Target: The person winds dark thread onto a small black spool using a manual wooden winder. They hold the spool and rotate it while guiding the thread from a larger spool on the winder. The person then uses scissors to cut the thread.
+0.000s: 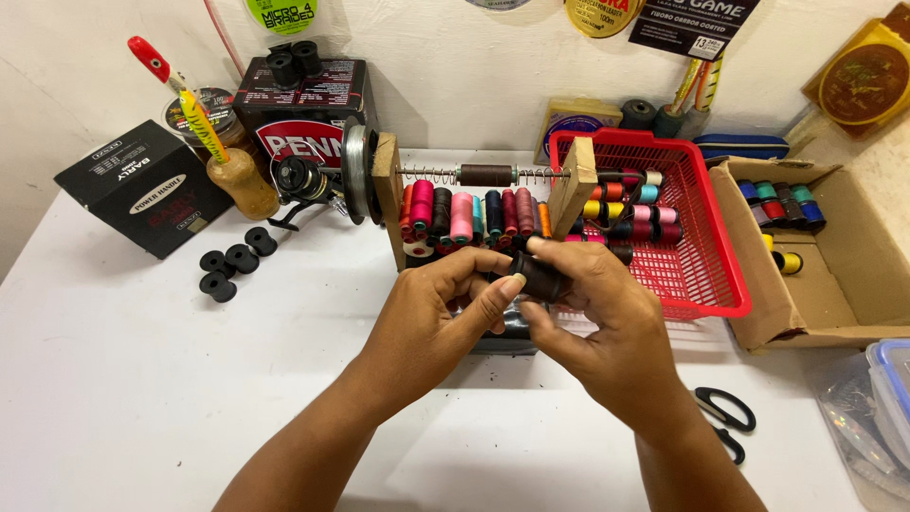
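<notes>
Both hands hold one dark spool just in front of the wooden rack. The right hand has its fingers curled round the spool, steadying it. The left hand pinches its near end with thumb and fingertips, apparently to work the thread.

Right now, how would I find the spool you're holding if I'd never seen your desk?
Find the red basket on the white table. Just left of it, two hands meet; the right hand fingers pinch a spool. It's dark brown, unlike the bright spools racked behind.
</notes>
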